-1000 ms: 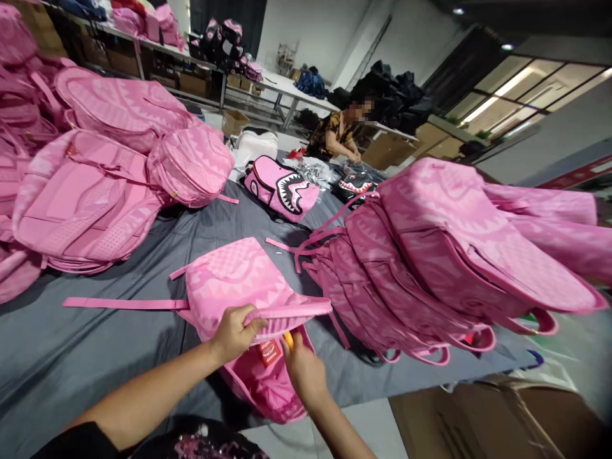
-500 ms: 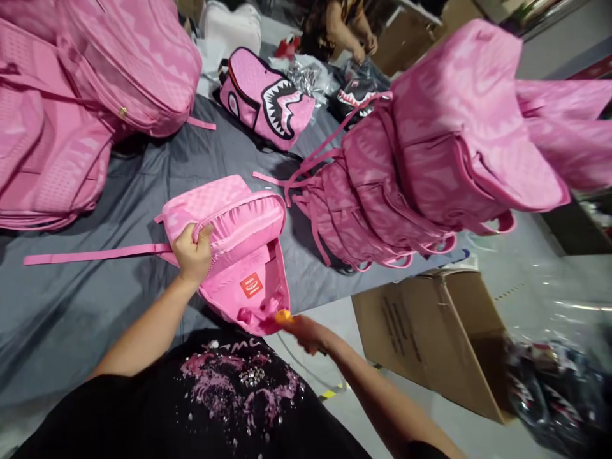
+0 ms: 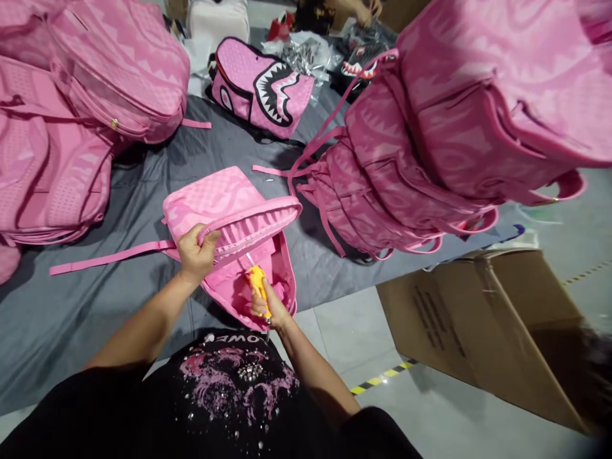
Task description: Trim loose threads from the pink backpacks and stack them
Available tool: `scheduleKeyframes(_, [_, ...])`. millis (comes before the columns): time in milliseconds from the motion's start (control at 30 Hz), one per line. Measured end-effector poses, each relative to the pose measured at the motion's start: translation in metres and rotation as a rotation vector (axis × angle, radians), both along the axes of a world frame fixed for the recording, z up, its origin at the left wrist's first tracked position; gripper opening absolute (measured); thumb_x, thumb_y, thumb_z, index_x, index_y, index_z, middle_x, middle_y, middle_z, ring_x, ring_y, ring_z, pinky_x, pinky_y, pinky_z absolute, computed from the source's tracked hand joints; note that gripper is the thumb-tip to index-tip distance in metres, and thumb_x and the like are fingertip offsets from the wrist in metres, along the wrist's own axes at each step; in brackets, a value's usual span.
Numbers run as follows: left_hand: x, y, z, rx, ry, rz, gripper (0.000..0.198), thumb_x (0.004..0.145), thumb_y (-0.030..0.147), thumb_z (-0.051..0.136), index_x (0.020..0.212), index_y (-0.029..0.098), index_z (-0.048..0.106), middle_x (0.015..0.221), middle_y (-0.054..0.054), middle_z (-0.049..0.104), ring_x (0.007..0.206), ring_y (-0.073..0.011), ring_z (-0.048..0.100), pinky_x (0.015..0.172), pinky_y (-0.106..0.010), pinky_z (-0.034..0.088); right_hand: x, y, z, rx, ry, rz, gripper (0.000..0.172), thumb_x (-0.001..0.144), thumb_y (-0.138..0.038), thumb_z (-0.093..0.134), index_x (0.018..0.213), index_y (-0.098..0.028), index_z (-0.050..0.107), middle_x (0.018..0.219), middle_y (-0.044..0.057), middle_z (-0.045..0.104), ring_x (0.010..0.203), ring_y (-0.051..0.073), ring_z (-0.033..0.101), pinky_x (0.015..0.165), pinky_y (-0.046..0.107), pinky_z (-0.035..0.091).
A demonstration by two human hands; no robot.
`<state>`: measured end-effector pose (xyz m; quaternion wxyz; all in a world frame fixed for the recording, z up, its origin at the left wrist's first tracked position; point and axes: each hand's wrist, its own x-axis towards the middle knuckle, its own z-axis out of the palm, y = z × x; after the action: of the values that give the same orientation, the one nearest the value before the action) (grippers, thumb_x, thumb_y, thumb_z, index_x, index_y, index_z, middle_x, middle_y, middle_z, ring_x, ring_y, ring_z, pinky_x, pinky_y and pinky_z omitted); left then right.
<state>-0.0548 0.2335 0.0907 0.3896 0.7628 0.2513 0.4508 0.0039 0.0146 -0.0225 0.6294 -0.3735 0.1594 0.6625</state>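
A small pink patterned backpack (image 3: 215, 197) lies unzipped on the cloth-covered table, its mouth toward me. My left hand (image 3: 197, 254) grips the edge of its opening, thumb on top, holding the upper panel raised. In my right hand (image 3: 270, 305) is a yellow air blow gun (image 3: 257, 280), its thin metal nozzle pointing up into the bag. Fingers wrap round its handle, and a metal fitting shows at the bottom end. Bunched pink material lies inside the bag near my right hand. A long pink strap (image 3: 109, 256) stretches left from the bag.
Pink backpacks are piled at left (image 3: 119, 70) and stacked at right (image 3: 382, 185). A shark-mouth bag (image 3: 261, 89) lies farther back, near clear plastic wrapping (image 3: 310, 54). Another person's hand (image 3: 370, 13) shows at the top. An open cardboard box (image 3: 444, 319) stands on the floor at right.
My right hand has brought the air blow gun from the bag's right edge up and left into the opening. My left hand keeps its grip; the upper panel's rim sits farther right. The view has shifted.
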Motion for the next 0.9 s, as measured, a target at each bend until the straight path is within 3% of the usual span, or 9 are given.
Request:
scheduleKeyframes(133, [0.004, 0.007, -0.003, -0.035, 0.001, 0.004, 0.058, 0.087, 0.058, 0.059, 0.055, 0.021, 0.028, 0.051, 0.007, 0.021, 0.048, -0.0084, 0.021, 0.048, -0.026, 0.022, -0.002, -0.043, 0.001, -0.115, -0.08, -0.301, 0.055, 0.084, -0.074, 0.052, 0.069, -0.022, 0.043, 0.041, -0.014, 0.018, 0.036, 0.004, 0.008, 0.037, 0.018, 0.021])
scheduleKeyframes(267, [0.006, 0.008, -0.005, -0.068, -0.012, -0.02, 0.054, 0.088, 0.055, 0.06, 0.056, 0.02, 0.033, 0.051, 0.007, 0.023, 0.048, -0.0084, 0.022, 0.048, -0.025, 0.021, -0.004, -0.038, -0.006, -0.272, -0.163, -0.422, 0.056, 0.084, -0.076, 0.046, 0.067, -0.022, 0.041, 0.044, -0.012, 0.02, 0.037, 0.006, 0.015, 0.04, 0.02, 0.029])
scheduleKeyframes(333, [0.007, 0.008, -0.007, -0.082, -0.009, -0.025, 0.053, 0.088, 0.055, 0.06, 0.056, 0.02, 0.034, 0.051, 0.007, 0.024, 0.048, -0.0084, 0.022, 0.047, -0.026, 0.021, -0.005, -0.023, -0.013, -0.25, -0.157, -0.346, 0.058, 0.086, -0.077, 0.041, 0.067, -0.022, 0.039, 0.043, -0.012, 0.022, 0.037, 0.005, 0.016, 0.04, 0.019, 0.029])
scheduleKeyframes(500, [0.01, 0.015, -0.01, -0.072, -0.025, -0.029, 0.056, 0.088, 0.057, 0.059, 0.056, 0.021, 0.031, 0.051, 0.007, 0.023, 0.048, -0.0084, 0.021, 0.047, -0.026, 0.02, -0.008, -0.002, -0.025, -0.067, -0.001, 0.042, 0.056, 0.094, -0.069, 0.038, 0.068, -0.02, 0.047, 0.039, -0.011, 0.027, 0.031, 0.004, 0.018, 0.037, 0.019, 0.021])
scheduleKeyframes(667, [0.015, 0.02, -0.009, -0.05, -0.024, -0.011, 0.059, 0.087, 0.061, 0.057, 0.056, 0.021, 0.027, 0.052, 0.006, 0.022, 0.049, -0.0084, 0.02, 0.046, -0.026, 0.02, -0.008, -0.005, -0.03, 0.018, -0.064, 0.005, 0.059, 0.078, -0.078, 0.058, 0.07, -0.02, 0.049, 0.039, -0.012, 0.03, 0.031, 0.004, 0.018, 0.035, 0.019, 0.022])
scheduleKeyframes(900, [0.015, 0.017, -0.008, -0.028, -0.014, -0.042, 0.06, 0.086, 0.065, 0.056, 0.055, 0.02, 0.03, 0.051, 0.006, 0.023, 0.048, -0.0081, 0.021, 0.046, -0.025, 0.022, -0.006, 0.004, -0.034, 0.053, -0.067, -0.038, 0.057, 0.084, -0.074, 0.053, 0.068, -0.02, 0.05, 0.037, -0.012, 0.028, 0.03, 0.005, 0.02, 0.036, 0.02, 0.024])
